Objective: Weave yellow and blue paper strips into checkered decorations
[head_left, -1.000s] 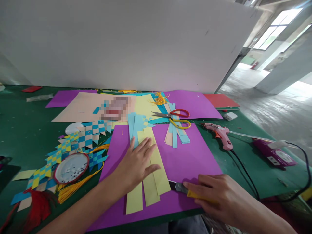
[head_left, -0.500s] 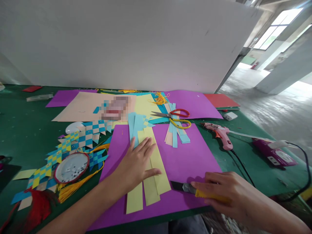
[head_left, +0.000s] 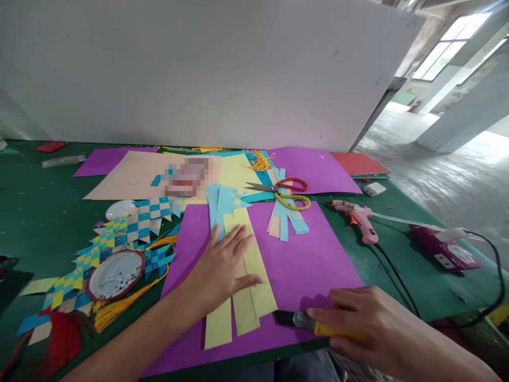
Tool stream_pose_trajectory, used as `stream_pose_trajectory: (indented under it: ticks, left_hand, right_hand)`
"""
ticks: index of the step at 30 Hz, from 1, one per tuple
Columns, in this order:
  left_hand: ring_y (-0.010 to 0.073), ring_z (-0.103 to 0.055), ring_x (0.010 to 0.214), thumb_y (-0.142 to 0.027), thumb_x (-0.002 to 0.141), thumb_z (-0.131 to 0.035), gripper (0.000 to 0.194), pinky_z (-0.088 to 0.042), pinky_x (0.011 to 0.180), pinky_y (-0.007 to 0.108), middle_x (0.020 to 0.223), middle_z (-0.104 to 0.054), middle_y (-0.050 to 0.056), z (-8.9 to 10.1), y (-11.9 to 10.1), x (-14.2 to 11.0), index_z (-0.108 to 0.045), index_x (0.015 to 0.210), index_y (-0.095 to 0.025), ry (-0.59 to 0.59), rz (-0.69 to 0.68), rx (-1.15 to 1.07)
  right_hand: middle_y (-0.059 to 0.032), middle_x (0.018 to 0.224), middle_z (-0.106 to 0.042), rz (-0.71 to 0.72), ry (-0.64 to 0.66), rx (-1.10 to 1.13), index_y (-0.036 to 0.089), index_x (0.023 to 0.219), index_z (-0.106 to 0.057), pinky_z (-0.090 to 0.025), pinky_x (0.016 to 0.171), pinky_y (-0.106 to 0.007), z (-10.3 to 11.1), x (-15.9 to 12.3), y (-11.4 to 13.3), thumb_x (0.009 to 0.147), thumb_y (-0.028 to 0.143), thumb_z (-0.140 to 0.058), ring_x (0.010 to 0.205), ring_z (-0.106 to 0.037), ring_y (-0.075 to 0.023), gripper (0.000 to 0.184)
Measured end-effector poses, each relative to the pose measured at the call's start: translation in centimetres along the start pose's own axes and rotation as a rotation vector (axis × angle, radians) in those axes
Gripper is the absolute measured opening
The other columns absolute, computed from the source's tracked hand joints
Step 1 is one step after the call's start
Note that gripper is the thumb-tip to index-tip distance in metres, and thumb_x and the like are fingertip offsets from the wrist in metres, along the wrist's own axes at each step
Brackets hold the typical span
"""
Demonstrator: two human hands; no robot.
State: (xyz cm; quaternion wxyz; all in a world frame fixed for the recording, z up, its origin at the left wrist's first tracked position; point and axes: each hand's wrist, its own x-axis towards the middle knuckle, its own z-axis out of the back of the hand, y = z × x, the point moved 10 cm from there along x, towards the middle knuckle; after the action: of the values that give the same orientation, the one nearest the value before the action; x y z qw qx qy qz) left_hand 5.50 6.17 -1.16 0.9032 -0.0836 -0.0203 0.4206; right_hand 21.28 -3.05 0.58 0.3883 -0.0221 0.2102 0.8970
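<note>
My left hand [head_left: 228, 262] lies flat with fingers spread over several pale yellow paper strips [head_left: 260, 300]. Light blue strips [head_left: 222, 201] stick out beyond its fingertips. All of these rest on a large purple sheet [head_left: 302, 260]. In my right hand [head_left: 353, 318] is a utility knife [head_left: 328, 329] with a yellow handle, its dark blade pointing left, close to the lower right corner of the yellow strips. Whether the blade touches the strips or the sheet I cannot tell.
Scissors [head_left: 278, 188] lie on blue and pink strips beyond the purple sheet. A pink glue gun [head_left: 358, 215] with a cord is at the right. Woven paper fish [head_left: 119, 228], a dish of small eyes [head_left: 116, 275] and a red tassel [head_left: 63, 339] crowd the left. A white panel [head_left: 199, 74] stands behind.
My right hand has moved the knife slightly left and toward me, so the blade now sits just below the strips' corner. My left hand stays in place on the strips.
</note>
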Motion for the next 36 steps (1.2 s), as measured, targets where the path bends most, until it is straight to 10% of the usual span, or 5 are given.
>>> stream_pose_trajectory:
  ticks: [36]
  left_hand:
    - [0.0313, -0.027, 0.139, -0.071, 0.086, -0.021, 0.086, -0.01, 0.114, 0.055, 0.151, -0.029, 0.015, -0.6, 0.2, -0.1, -0.028, 0.146, -0.009, -0.058, -0.013, 0.036]
  right_hand:
    - [-0.0047, 0.089, -0.069, -0.217, -0.287, -0.255, 0.026, 0.122, -0.06, -0.036, 0.054, -0.023, 2.4, 8.5, -2.4, 0.094, 0.032, -0.044, 0.067, -0.061, -0.0135, 0.033]
